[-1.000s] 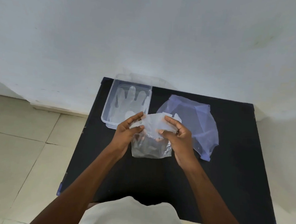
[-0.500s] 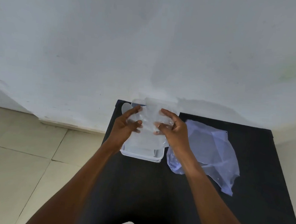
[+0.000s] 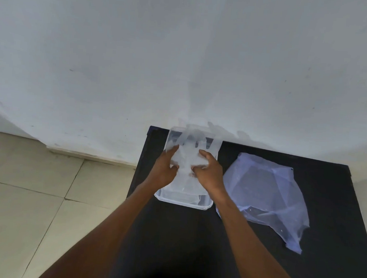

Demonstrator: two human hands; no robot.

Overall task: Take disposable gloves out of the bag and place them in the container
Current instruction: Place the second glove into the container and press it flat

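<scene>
A thin, clear, filmy plastic disposable glove (image 3: pixel 189 158) is spread flat, its pale finger shapes fanning out toward the white wall (image 3: pixel 183 53), with dark gaps showing between them. It looks milky and slightly crumpled, and lets the shapes beneath show through faintly. The glove lies over the open top of a clear, rectangular plastic container (image 3: pixel 180 203), which sits on the black tabletop (image 3: pixel 172 235) against the wall. More translucent film rests inside the container below the glove; how many pieces cannot be told.

The left hand (image 3: pixel 164 170) holds the glove's left edge, with its fingers (image 3: pixel 173 151) curled and pinching the film between thumb and fingertips. The right hand (image 3: pixel 211 172) grips the glove's right edge the same way, thumb under and fingers (image 3: pixel 205 154) over. The glove's palm area stretches between the two sets of fingers, its finger shapes reach beyond the fingertips toward the wall, and its cuff end trails back below the wrists over the container's near part.

Just to the right of the right hand's fingers, a bluish, translucent, wrinkled plastic bag (image 3: pixel 265 197) lies flat on the tabletop, touching or nearly touching the container's right side. To the left of the left hand's fingers, beyond the tabletop edge, is a beige tiled floor (image 3: pixel 36 183).
</scene>
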